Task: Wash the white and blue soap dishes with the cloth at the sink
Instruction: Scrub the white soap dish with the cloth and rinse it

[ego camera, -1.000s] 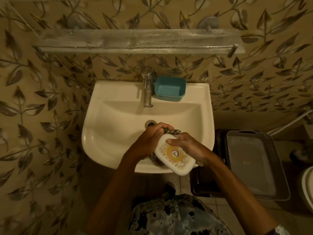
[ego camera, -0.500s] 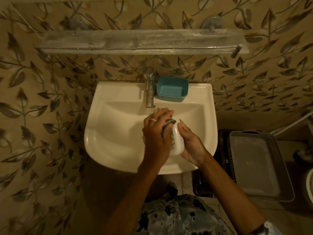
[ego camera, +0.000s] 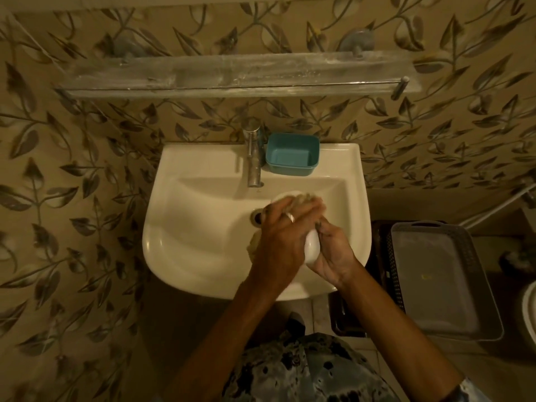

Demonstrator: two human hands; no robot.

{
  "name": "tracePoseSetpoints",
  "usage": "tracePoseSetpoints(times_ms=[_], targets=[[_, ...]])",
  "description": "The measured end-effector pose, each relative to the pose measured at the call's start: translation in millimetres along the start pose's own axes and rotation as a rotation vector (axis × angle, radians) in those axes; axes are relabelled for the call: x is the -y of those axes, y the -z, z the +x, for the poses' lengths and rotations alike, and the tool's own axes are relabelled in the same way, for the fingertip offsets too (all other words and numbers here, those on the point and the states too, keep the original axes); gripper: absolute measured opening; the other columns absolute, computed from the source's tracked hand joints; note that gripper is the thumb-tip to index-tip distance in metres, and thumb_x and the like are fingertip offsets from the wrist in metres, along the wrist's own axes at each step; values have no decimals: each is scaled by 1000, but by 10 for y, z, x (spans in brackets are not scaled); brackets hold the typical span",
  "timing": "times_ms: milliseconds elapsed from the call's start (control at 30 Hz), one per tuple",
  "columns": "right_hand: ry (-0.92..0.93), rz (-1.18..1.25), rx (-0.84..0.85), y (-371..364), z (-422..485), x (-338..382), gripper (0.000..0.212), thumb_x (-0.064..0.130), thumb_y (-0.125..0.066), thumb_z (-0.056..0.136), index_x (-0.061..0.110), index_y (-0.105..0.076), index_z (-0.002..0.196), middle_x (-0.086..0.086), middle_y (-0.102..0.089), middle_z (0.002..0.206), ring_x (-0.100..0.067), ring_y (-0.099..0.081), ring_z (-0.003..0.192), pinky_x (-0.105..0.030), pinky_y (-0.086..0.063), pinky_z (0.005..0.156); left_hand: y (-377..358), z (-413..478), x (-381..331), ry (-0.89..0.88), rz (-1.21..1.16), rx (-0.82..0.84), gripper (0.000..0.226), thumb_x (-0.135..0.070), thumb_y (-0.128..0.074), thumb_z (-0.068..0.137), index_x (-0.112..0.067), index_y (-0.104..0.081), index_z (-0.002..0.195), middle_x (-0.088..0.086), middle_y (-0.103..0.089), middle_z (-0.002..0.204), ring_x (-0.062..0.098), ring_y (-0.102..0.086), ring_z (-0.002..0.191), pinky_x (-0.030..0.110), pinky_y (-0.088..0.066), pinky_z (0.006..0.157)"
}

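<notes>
Nearest, at the bottom edge of the frame, a dark-patterned garment (ego camera: 304, 369) shows, and 2 bare forearms reach up from it to meet over the lower right part of the white sink (ego camera: 179, 227). The right hand (ego camera: 333, 252) cups the white soap dish (ego camera: 312, 248), which stands on edge over the basin, with the fingers wrapped round its far side. The left hand (ego camera: 278, 233) covers the dish from the left, its fingers close together and curved over the cloth (ego camera: 301, 198), pressing it against the dish; 1 finger wears a ring (ego camera: 291, 217), and blur hides the thumb. More cloth bulges out under the heel of that hand. Just left of the knuckles lies the drain (ego camera: 256, 217). At lower right a grey tray (ego camera: 435, 277) rests on a dark basket (ego camera: 383, 256). Farther up, the faucet (ego camera: 253, 158) stands on the sink's back ledge, and the blue soap dish (ego camera: 293, 154) sits upright just right of it. Above, a glass shelf (ego camera: 232, 74) crosses the leaf-patterned wall (ego camera: 87, 158).
</notes>
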State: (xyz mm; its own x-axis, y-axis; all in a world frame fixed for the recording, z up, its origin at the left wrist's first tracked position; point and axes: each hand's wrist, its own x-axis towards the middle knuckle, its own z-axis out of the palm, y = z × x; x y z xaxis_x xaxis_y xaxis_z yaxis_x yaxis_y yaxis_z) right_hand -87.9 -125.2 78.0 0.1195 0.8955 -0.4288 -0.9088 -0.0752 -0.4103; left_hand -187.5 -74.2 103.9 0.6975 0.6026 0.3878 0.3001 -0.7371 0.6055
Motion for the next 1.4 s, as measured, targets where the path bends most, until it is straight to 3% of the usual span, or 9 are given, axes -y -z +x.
tracePoseSetpoints(times_ms=[167, 333, 400, 567, 700, 800, 1067, 1267, 1400], targets=[[26, 38, 39, -20, -44, -120, 75, 40, -73, 78, 13, -44, 141, -20, -56, 131, -32, -62, 111, -46, -54, 87, 161, 349, 351, 308, -162, -18, 34, -14, -43, 93, -14, -62, 122, 0, -62, 125, 15, -49, 119, 44, -42, 103], [84, 135, -13, -67, -41, 46, 63, 47, -43, 89, 7, -50, 136, -21, -65, 118, -32, -67, 103, -45, -57, 85, -14, -249, 128, 396, -310, -149, 38, -7, -46, 95, -25, -53, 128, -6, -53, 128, 6, -51, 120, 25, -48, 99], [69, 139, -72, -58, -1, 46, 67, 49, -43, 88, 4, -47, 138, -20, -65, 111, -30, -68, 96, -41, -59, 81, -108, -434, 1, 335, -327, -176, 38, -4, -48, 94, -20, -54, 128, -12, -51, 131, 8, -45, 126, 17, -45, 99], [41, 90, -120, -39, 16, -66, 58, 49, -42, 93, 2, -54, 125, -14, -69, 95, -23, -69, 86, -33, -58, 79, -132, -365, -72, 75, -132, -48, 37, -9, -42, 89, -13, -61, 121, 4, -63, 125, 17, -44, 125, 37, -41, 104], [87, 99, -111, -64, 46, -84, 47, 39, -47, 92, 2, -63, 116, -12, -71, 96, -21, -70, 89, -33, -59, 81, -18, -85, -5, -13, -76, 4, 43, -9, -38, 84, -9, -63, 119, 8, -61, 125, 19, -44, 121, 30, -27, 109], [82, 58, -75, -86, 59, -151, 53, 37, -50, 92, 11, -48, 138, -15, -58, 127, -29, -55, 118, -45, -45, 102, -14, 126, 182, 129, -117, 60, 44, -19, -34, 91, -9, -57, 127, 8, -57, 134, 21, -43, 126, 30, -29, 112], [47, 13, -67, -67, -10, -115, 98, 46, -85, 59, 15, -44, 142, -21, -52, 139, -33, -62, 113, -44, -56, 81, 108, 93, 829, 507, -155, -1, 31, -13, -46, 93, -3, -64, 117, 13, -68, 116, 16, -62, 103, 21, -45, 89], [70, 13, -111, -20, 25, -16, 67, 39, -64, 80, 19, -45, 141, -20, -50, 141, -34, -56, 118, -47, -54, 90, 495, 201, 1455, 696, -69, -187, 25, -4, -53, 89, 2, -66, 110, 16, -68, 107, 25, -64, 97, 15, -44, 80], [12, 26, -128, 100, 7, -104, 89, 43, -86, 59, 18, -51, 137, -19, -55, 136, -37, -55, 122, -51, -48, 99, 714, 702, 1675, 657, -112, -277, 27, -2, -60, 86, -1, -66, 112, 7, -66, 107, 14, -61, 96, 6, -46, 81]])
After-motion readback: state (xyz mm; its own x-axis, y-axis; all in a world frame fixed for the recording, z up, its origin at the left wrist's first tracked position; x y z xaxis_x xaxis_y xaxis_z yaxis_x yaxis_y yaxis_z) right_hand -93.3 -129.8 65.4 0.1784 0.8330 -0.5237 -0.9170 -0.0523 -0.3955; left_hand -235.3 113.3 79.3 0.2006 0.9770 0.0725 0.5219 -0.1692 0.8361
